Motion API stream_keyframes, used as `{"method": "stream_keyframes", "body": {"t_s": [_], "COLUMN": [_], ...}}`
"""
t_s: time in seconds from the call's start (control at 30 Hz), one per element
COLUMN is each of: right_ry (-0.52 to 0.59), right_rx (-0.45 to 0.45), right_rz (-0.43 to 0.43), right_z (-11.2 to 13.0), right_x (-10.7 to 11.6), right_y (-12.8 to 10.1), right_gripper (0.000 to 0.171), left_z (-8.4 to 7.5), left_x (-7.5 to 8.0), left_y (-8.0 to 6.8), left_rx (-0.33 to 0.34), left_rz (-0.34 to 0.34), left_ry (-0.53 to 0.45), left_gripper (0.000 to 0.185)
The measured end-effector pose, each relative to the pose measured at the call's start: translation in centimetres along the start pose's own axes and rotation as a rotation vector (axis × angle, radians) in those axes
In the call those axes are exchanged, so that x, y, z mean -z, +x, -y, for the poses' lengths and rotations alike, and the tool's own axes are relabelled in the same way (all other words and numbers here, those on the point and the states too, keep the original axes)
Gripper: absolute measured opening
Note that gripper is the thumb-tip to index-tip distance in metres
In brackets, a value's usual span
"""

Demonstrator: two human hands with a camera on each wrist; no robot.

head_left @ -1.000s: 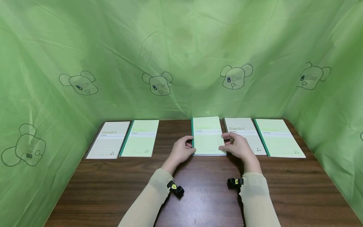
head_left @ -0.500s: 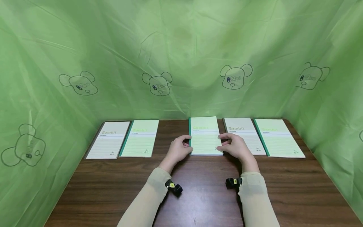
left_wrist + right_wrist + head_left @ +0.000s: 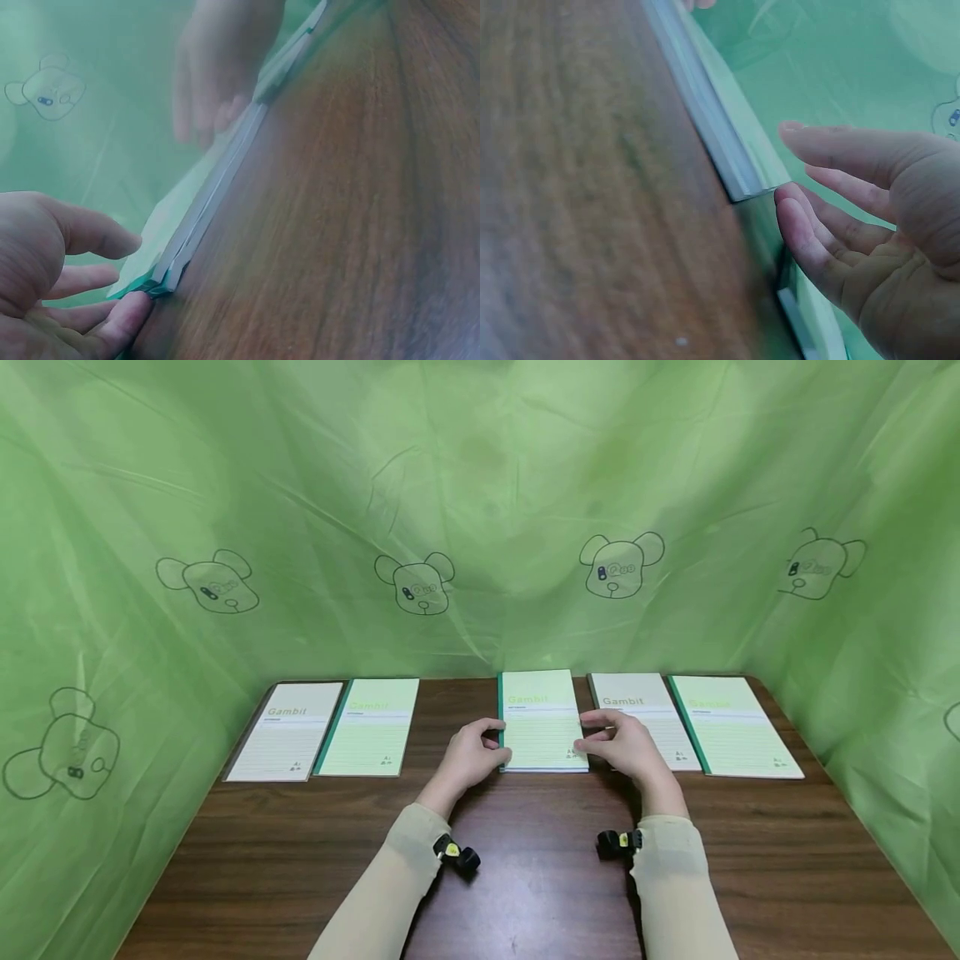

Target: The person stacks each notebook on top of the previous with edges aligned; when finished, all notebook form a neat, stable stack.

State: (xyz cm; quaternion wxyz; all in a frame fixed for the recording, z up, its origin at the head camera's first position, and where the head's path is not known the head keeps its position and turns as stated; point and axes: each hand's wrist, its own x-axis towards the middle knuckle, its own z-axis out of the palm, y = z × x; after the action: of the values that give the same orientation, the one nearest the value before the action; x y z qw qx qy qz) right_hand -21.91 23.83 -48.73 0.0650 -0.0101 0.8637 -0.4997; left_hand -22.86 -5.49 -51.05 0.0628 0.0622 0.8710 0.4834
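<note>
Right hand [image 3: 628, 745] overlaps middle green notebook [image 3: 538, 718] — edge part-hidden.

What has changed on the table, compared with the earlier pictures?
The middle notebook shifted slightly to the left, the left hand and right hand moving with it at its sides. The other four notebooks stayed in place.

Brn woodgrain tbl [image 3: 536, 893] w/ left notebks [image 3: 283, 739], mid notebk stack [image 3: 540, 727], right notebks [image 3: 738, 731] nr far edge.
</note>
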Motion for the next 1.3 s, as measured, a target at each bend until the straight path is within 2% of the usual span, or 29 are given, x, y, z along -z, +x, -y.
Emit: {"method": "stream_keyframes", "body": {"t_s": [0.27, 0.43, 0.57, 0.77, 0.9, 1.07, 1.17, 1.3], "right_ry": [0.008, -0.032, -0.078, -0.127, -0.148, -0.135, -0.119, -0.113], "right_rx": [0.044, 0.06, 0.08, 0.117, 0.099, 0.077, 0.057, 0.014], "right_rz": [-0.025, -0.023, -0.005, -0.02, -0.044, -0.08, -0.095, -0.093], "right_z": [1.0, 1.3, 1.2, 0.6, -0.3, -2.0, -3.1, -4.8], "right_x": [1.0, 1.5, 2.4, 5.1, 7.1, 9.2, 10.3, 11.7], "right_y": [-0.2, -0.7, -1.8, -3.0, -3.7, -4.3, -4.6, -4.9], "right_gripper": [0.052, 0.05, 0.048, 0.048, 0.048, 0.049, 0.053, 0.058], "left_z": [-0.6, -1.0, -1.5, -3.3, -5.0, -6.9, -7.9, -9.1], "left_x": [0.5, 0.7, 0.4, -0.9, -2.0, -2.7, -3.1, -5.0], "left_y": [0.2, 0.0, -0.3, 0.3, 0.9, 1.2, 1.2, 1.3], "left_rx": [-0.004, -0.001, -0.038, -0.148, -0.182, -0.167, -0.144, -0.102], "left_rz": [-0.023, -0.055, -0.083, -0.095, -0.074, -0.059, -0.039, 0.002], "left_ry": [-0.013, -0.024, 0.012, 0.082, 0.099, 0.074, 0.027, -0.045], "left_gripper": [0.05, 0.047, 0.046, 0.048, 0.05, 0.051, 0.052, 0.054]}}
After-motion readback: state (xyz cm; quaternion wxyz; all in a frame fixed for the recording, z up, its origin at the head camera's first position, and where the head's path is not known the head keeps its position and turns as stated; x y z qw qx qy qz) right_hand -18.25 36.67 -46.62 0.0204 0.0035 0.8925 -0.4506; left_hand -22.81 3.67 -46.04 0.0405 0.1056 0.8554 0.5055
